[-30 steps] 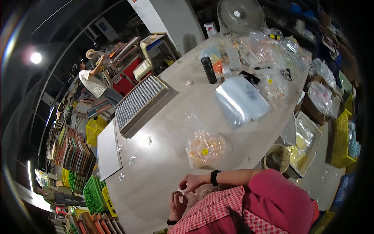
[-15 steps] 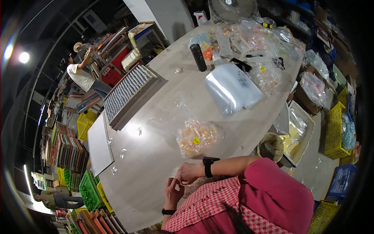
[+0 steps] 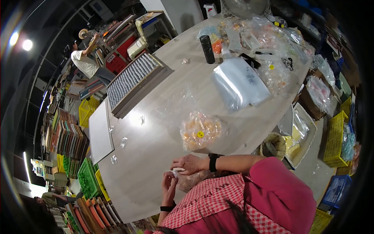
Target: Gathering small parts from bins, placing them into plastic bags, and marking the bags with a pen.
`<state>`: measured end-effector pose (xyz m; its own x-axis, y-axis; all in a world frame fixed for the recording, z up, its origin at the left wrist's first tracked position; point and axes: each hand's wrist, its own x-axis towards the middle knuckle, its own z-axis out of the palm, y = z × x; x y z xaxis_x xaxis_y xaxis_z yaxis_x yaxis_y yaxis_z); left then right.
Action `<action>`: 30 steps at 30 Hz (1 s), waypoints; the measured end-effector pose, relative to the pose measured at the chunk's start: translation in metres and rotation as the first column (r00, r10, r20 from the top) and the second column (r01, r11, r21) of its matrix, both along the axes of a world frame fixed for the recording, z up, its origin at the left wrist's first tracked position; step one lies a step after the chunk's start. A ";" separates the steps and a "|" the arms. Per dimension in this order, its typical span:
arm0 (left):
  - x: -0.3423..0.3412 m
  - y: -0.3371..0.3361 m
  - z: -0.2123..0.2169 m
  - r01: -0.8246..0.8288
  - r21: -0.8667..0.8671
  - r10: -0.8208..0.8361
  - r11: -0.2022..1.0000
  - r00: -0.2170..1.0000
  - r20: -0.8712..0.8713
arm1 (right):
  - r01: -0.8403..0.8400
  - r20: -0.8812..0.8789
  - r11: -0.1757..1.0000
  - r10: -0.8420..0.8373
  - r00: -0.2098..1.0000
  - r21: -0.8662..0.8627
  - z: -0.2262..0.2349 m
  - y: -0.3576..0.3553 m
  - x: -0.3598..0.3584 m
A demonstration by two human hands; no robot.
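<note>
Right hand [image 3: 189, 164] on bag [image 3: 194, 180], apparently sideways, neck [image 3: 175, 172] left

Plastic bag [image 3: 191, 181]: its neck is being partly covered by the fingers of the left hand [image 3: 169, 183] and right hand [image 3: 187, 163]; its pinkish contents are being blurred beyond telling.
Surface [image 3: 144, 179]: its near edge is being partly hidden by the checked apron [image 3: 210, 199].
Stickered bag [image 3: 205, 125]: its small orange pieces are being veiled by crumpled film.
Fan [image 3: 245, 7]: its top is being cut off by the upper edge.
White-shirted co-worker [image 3: 85, 64]: the lower legs are being hidden behind the tray [image 3: 134, 82].
Far co-worker [image 3: 49, 199]: details are being lost to smallness and dimness.
</note>
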<state>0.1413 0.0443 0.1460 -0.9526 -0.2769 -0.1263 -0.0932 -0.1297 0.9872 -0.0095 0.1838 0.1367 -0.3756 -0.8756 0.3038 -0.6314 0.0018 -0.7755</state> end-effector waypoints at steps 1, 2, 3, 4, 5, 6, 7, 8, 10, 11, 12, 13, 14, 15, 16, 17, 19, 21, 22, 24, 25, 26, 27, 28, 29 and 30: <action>0.000 0.000 -0.002 -0.008 0.002 0.008 1.000 1.000 0.005 | -0.040 -0.141 0.985 0.016 0.990 -0.168 0.003 0.000 -0.001; -0.005 0.002 0.000 0.017 -0.161 -0.019 0.987 1.000 -0.011 | -0.080 -0.199 0.995 0.067 0.978 -0.058 -0.001 -0.005 -0.004; -0.011 0.004 0.002 0.040 -0.320 -0.050 0.947 0.999 -0.022 | -0.083 -0.196 0.995 0.070 0.978 -0.055 -0.005 -0.004 -0.005; -0.014 0.008 0.006 0.059 -0.499 -0.088 0.865 0.996 -0.035 | -0.071 -0.231 0.997 0.062 0.971 -0.033 -0.009 -0.001 -0.007; -0.017 0.009 0.009 0.047 -0.500 -0.077 0.865 0.996 -0.039 | -0.069 -0.272 0.998 0.062 0.960 -0.015 -0.010 -0.002 -0.010; -0.020 0.009 0.012 0.079 -0.665 -0.118 0.743 0.993 -0.014 | -0.079 -0.277 0.997 0.072 0.958 -0.016 -0.010 -0.001 -0.012; -0.025 0.010 0.015 0.108 -0.801 -0.154 0.589 0.988 0.020 | -0.059 -0.245 0.998 0.050 0.968 -0.031 -0.010 0.004 -0.014; -0.026 0.010 0.018 0.108 -0.788 -0.133 0.606 0.991 0.033 | -0.054 -0.218 0.997 0.043 0.975 -0.047 -0.007 0.004 -0.013; -0.026 0.004 0.021 0.102 -0.743 -0.144 0.661 0.990 0.007 | -0.019 -0.063 1.000 0.020 0.998 0.017 0.004 0.008 -0.011; -0.023 -0.001 0.024 0.105 -0.696 -0.163 0.711 0.987 -0.017 | 0.015 0.094 0.995 -0.023 0.995 0.094 0.009 0.005 -0.009; -0.019 -0.005 0.023 0.117 -0.629 -0.153 0.769 0.988 -0.004 | 0.085 0.187 0.995 -0.092 0.978 0.045 0.004 0.000 -0.005; -0.018 -0.008 0.020 0.057 -0.633 -0.100 0.772 0.994 -0.033 | 0.121 0.209 0.992 -0.126 0.970 0.038 -0.001 -0.001 -0.003; -0.013 -0.012 0.017 0.122 -0.545 -0.158 0.829 0.987 -0.020 | 0.113 0.247 0.991 -0.127 0.961 0.067 -0.004 -0.004 -0.001; -0.010 -0.013 0.017 0.189 -0.451 -0.220 0.872 0.975 -0.018 | 0.105 0.285 0.989 -0.129 0.950 0.100 -0.009 -0.004 -0.001; -0.009 -0.011 0.016 0.227 -0.392 -0.240 0.891 0.971 0.015 | 0.108 0.291 0.988 -0.137 0.947 0.113 -0.014 -0.001 0.000; -0.005 -0.013 0.010 0.236 -0.398 -0.253 0.886 0.967 0.009 | 0.097 0.293 0.988 -0.130 0.947 0.123 -0.012 0.000 0.001; -0.001 -0.008 0.002 0.195 -0.315 -0.201 0.929 0.980 0.014 | 0.068 0.277 0.975 -0.126 0.953 0.211 0.001 0.001 0.003; -0.004 -0.001 0.005 0.144 -0.359 -0.164 0.922 0.986 -0.026 | 0.003 0.239 0.980 -0.052 0.970 0.200 0.003 0.008 -0.001; -0.004 0.002 0.007 0.177 -0.394 -0.205 0.902 0.978 -0.029 | -0.049 0.272 0.961 -0.028 0.962 0.274 0.013 0.011 -0.003; -0.001 0.009 0.016 0.117 -0.446 -0.146 0.888 0.989 -0.032 | -0.133 0.177 0.961 0.091 0.980 0.243 0.029 0.014 -0.005; 0.002 0.011 0.017 0.116 -0.493 -0.145 0.862 0.989 -0.021 | -0.166 0.091 0.963 0.150 0.984 0.210 0.030 0.013 -0.007; 0.003 0.012 0.012 0.063 -0.634 -0.142 0.771 0.987 -0.074 | -0.211 0.045 0.956 0.206 0.978 0.202 0.024 0.012 -0.009; 0.003 0.014 0.013 0.033 -0.632 -0.107 0.774 0.991 -0.080 | -0.242 0.040 0.948 0.239 0.970 0.206 0.016 0.012 -0.011; 0.004 0.016 0.013 0.032 -0.704 -0.113 0.710 0.991 -0.068 | -0.205 0.040 0.957 0.201 0.979 0.207 0.009 0.013 -0.011; 0.004 0.017 0.013 0.035 -0.769 -0.118 0.638 0.992 -0.053 | -0.165 0.040 0.964 0.160 0.986 0.207 0.006 0.011 -0.012; 0.003 0.017 0.010 -0.009 -0.793 -0.105 0.609 0.990 -0.092 | -0.139 -0.032 0.962 0.151 0.988 0.235 0.010 0.010 -0.011</action>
<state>0.1446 0.0618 0.1565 -0.9583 -0.1680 0.2310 0.0463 0.7067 0.7060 -0.0200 0.1939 0.1471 -0.2291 -0.9681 0.1012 -0.6751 0.0832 -0.7330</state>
